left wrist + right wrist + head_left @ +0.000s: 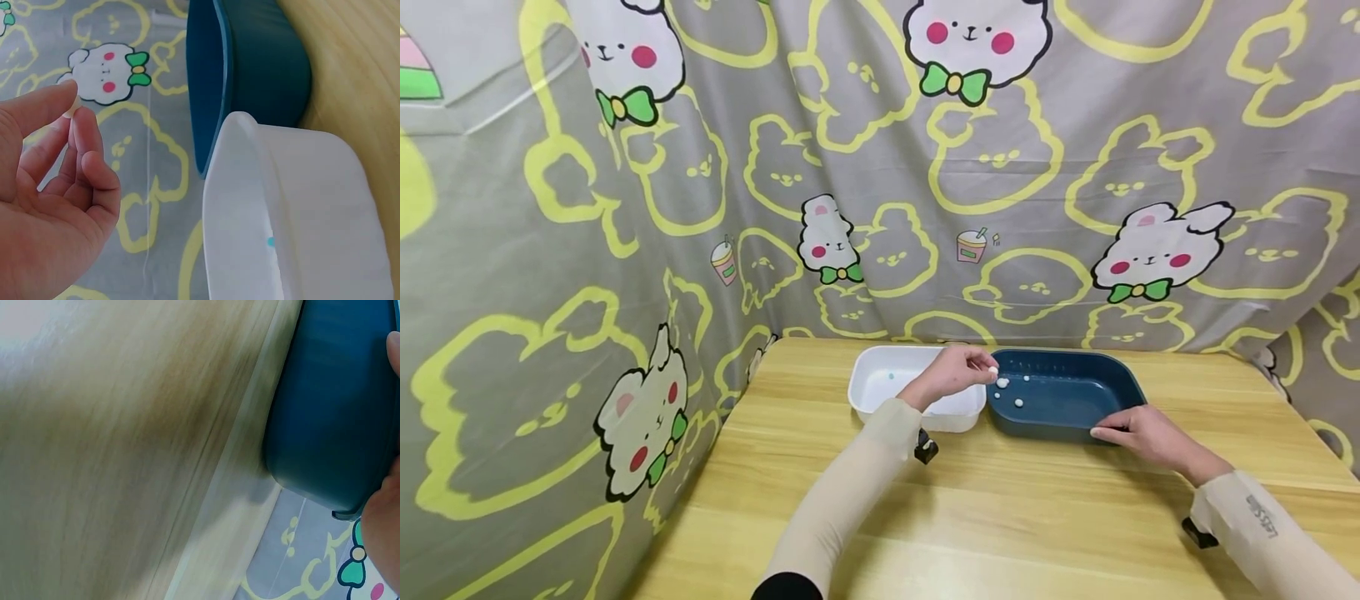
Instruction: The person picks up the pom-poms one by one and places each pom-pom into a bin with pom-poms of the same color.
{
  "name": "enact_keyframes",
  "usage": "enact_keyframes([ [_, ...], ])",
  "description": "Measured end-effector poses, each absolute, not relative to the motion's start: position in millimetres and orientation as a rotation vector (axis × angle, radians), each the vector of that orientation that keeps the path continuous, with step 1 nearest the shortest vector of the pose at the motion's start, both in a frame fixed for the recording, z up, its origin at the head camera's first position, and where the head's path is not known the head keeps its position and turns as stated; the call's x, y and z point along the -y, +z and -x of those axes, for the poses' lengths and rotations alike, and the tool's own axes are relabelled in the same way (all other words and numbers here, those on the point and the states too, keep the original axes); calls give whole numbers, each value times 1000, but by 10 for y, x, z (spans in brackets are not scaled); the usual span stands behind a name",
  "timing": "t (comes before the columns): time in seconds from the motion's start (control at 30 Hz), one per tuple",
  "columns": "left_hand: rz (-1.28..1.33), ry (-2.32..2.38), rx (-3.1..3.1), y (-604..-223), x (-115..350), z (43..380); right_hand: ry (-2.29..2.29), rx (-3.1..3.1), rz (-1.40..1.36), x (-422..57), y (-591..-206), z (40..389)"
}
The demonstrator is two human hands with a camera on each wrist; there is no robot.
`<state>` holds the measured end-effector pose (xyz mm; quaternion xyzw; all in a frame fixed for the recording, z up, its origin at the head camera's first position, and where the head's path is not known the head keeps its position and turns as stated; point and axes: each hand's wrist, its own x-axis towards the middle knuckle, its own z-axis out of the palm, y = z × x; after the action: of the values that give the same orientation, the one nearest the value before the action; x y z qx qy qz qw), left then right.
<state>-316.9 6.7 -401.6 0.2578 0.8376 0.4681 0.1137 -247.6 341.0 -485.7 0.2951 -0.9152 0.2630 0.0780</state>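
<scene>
My left hand (955, 373) pinches a small white ball (993, 371) between thumb and fingertips. It is raised over the side where the white plastic basin (874, 398) meets the dark blue one. In the left wrist view the ball (73, 107) shows only partly between the fingertips. Several white balls of differing size, one of them a larger ball (1018, 403), lie in the left part of the blue basin (1078, 398). At that basin's front right corner my right hand (1159, 437) grips the rim, thumb on the near side.
Inside the white basin lies a tiny turquoise piece (891, 376). Both basins stand side by side near the back of the wooden table (1000, 517). A patterned grey curtain (880, 175) hangs behind and to the left.
</scene>
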Motion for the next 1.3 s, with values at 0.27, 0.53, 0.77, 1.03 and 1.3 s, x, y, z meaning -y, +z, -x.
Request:
enact_keyframes([
  [0.27, -753, 1327, -2478, -3983, -189, 3234, 781, 2722, -890, -3410, -4874, 2471],
  [0.53, -801, 1228, -2503, -3939, -298, 3309, 767, 2705, -900, -3409, -4869, 2459],
  [0.77, -772, 1194, -2494, -3960, -380, 3401, 774, 2703, -886, -3413, -4841, 2464],
  [1.03, -712, 1170, -2498, -4027, -479, 3489, 759, 2713, -883, -3423, -4870, 2473],
  [1.3, -630, 1149, -2531, -4071, -571, 3540, 767, 2724, -878, -3415, -4874, 2472],
])
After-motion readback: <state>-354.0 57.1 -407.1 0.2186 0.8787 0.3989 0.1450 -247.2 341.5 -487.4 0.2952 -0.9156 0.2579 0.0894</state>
